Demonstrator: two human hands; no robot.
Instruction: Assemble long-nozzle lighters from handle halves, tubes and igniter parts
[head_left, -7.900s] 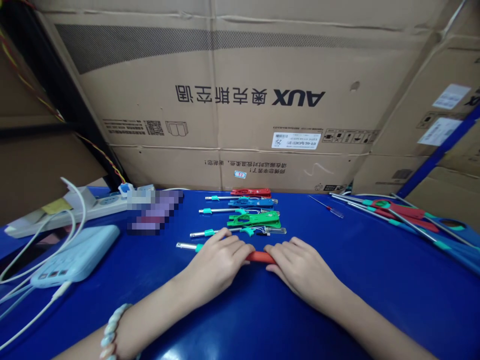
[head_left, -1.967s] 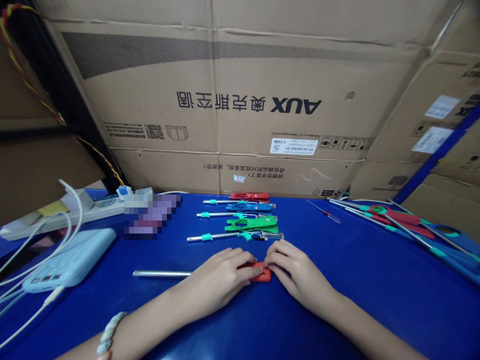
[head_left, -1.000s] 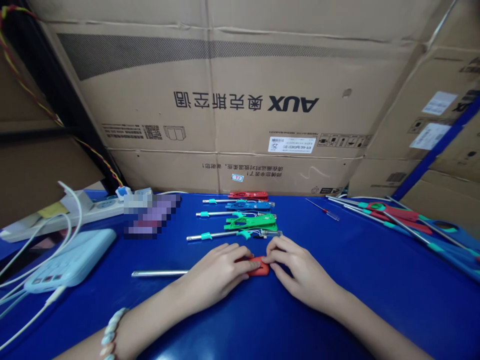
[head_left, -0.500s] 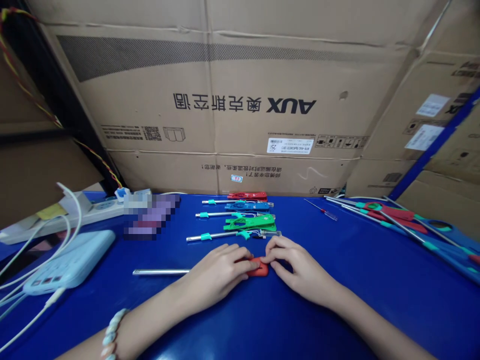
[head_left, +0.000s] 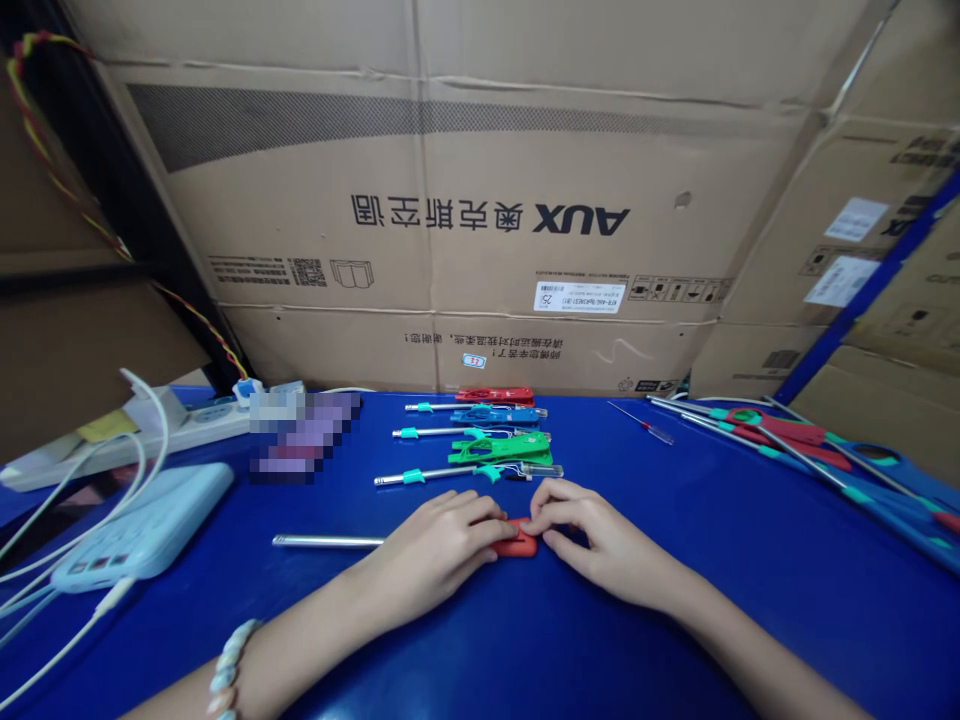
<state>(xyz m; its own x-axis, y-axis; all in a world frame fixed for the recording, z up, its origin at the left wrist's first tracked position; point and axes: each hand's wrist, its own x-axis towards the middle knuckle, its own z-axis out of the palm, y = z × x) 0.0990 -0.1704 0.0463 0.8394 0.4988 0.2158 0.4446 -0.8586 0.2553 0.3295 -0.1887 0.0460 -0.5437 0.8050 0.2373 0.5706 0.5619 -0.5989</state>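
Observation:
My left hand (head_left: 435,545) lies over a red plastic handle piece (head_left: 516,546) on the blue table (head_left: 675,560), fingers curled down on it. A thin metal rod (head_left: 328,541) sticks out to the left from under this hand. My right hand (head_left: 592,535) pinches the right end of the same red piece with its fingertips. Just beyond my hands lie assembled tools in a row: a green one (head_left: 501,449), a blue one (head_left: 495,415) and a red one (head_left: 495,396), each with a metal rod and a teal collar.
A pale blue power bank (head_left: 142,525) with white cables and a white power strip (head_left: 127,430) lie at the left. More rods and red and teal parts (head_left: 787,435) are heaped at the right, with a small screwdriver (head_left: 645,425). Cardboard boxes (head_left: 480,200) wall the back.
Since 7.9 s ago the rod has been drawn out to the left and its teal collar is hidden. Over the last second my hands stay on the red piece; the view shifts slightly.

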